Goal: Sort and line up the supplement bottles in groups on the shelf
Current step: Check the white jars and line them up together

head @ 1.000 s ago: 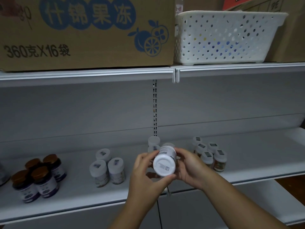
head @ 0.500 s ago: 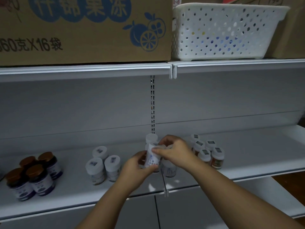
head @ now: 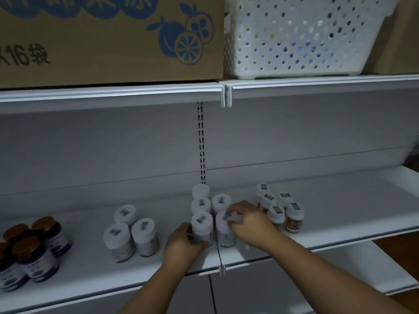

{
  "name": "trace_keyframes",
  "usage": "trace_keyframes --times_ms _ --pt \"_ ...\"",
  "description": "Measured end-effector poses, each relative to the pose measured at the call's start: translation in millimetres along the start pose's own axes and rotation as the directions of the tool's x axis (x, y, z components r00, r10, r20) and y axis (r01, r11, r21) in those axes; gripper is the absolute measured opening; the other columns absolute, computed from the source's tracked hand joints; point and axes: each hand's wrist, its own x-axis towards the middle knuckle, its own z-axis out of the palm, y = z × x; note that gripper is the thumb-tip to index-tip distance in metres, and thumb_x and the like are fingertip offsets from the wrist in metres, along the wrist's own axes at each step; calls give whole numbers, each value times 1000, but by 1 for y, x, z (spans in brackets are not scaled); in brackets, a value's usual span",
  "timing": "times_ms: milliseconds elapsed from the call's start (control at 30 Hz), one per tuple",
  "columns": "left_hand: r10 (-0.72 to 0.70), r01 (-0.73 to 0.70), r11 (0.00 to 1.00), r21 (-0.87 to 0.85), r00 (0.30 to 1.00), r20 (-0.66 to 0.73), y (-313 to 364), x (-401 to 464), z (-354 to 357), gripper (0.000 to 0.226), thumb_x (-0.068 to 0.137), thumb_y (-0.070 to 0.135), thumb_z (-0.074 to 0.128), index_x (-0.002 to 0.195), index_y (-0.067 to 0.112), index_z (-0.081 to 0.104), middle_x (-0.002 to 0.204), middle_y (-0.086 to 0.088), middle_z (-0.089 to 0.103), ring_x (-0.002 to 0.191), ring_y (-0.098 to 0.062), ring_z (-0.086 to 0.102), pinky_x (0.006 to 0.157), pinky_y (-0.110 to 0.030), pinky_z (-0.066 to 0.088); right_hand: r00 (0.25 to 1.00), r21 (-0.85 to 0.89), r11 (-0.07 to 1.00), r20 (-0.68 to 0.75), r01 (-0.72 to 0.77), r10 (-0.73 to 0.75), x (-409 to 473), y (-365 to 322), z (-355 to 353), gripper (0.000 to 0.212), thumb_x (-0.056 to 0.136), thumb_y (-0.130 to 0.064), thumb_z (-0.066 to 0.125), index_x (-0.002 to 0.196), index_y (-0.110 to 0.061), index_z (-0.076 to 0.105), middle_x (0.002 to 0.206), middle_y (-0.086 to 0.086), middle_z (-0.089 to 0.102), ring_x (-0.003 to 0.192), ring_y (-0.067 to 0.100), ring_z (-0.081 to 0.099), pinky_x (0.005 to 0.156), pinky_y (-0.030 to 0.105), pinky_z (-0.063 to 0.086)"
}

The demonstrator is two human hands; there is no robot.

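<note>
While my left hand (head: 181,242) grips the front-left bottle (head: 201,227) upright on the shelf (head: 340,225), my right hand (head: 246,219) pinches the cap of its right-hand neighbour (head: 224,232) just beside it.

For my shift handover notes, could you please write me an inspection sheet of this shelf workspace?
Surface: white metal shelf, dimly lit.
Job's things: five white-capped bottles in the middle; three white-capped bottles to their left; five smaller white-capped bottles to the right; brown-capped dark bottles at far left.
Clutter: nothing seen.
Grippers: left hand grips the front-left middle bottle; right hand holds the front-right one by its cap.
Cables: nothing seen.
Surroundings: cardboard box and white perforated basket above.
</note>
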Motion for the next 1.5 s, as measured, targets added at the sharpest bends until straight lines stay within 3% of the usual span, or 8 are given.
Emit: trace_keyframes --times_ms 167,300,467,633,767,1033,1233,1500 --pt "-20 21 999 -27 999 28 2 3 2 46 65 27 82 103 20 58 104 -1 69 91 -17 63 74 -25 48 998 -15 999 -49 -39 38 -6 1 8 41 82 -47 62 114 -21 62 114 3 61 104 21 59 84 27 47" --pt "42 -40 999 21 992 -116 7 -11 -11 67 66 30 82 124 18 51 108 -1 56 96 -18 55 78 -27 44 999 40 998 -21 -39 40 -7 5 11 40 79 -37 68 115 -23 59 109 3 66 99 18 61 78 24 48" --pt "134 -151 984 -93 976 -172 31 -29 -42 22 79 12 70 97 24 63 83 4 61 71 -10 55 58 -14 42 973 364 923 -136 -125 185 -10 12 -5 18 78 -27 74 92 -27 63 88 0 69 84 16 64 70 20 49" --pt "10 52 841 -538 994 113 56 -38 -42 11 87 16 64 96 20 69 96 -5 73 91 -18 68 77 -28 55 971 908 399 35 -129 235 -22 -14 -29 3 89 -13 61 87 -11 62 86 9 69 79 24 67 67 33 57" --pt "-19 329 589 -738 919 394 67 -50 -44 32 88 28 52 109 7 65 105 -16 71 87 -33 69 78 -39 57 982 964 235 86 -125 169 -31 -34 -26 6 90 -14 56 93 -10 59 82 5 68 80 22 66 68 38 56" --pt "3 386 490 -781 896 444 68 -62 -55 49 73 33 56 112 3 62 90 -16 72 71 -27 70 54 -27 55 989 946 300 92 -123 116 -39 -51 -22 36 71 -31 66 97 -11 52 79 2 69 74 17 67 74 43 57" --pt "-5 384 510 -770 896 443 61 -66 -61 52 74 37 58 116 6 62 98 -14 71 76 -25 67 55 -26 54 989 938 321 96 -129 116 -45 -59 -22 12 88 -17 59 96 -10 51 78 1 69 69 14 68 62 32 55" --pt "46 232 624 -746 942 331 61 -74 -61 36 71 28 69 103 12 67 85 -7 71 70 -15 64 60 -27 48 962 808 527 177 -262 206 -51 -63 -31 35 90 -43 54 102 -9 54 82 11 69 64 18 68 53 28 52"
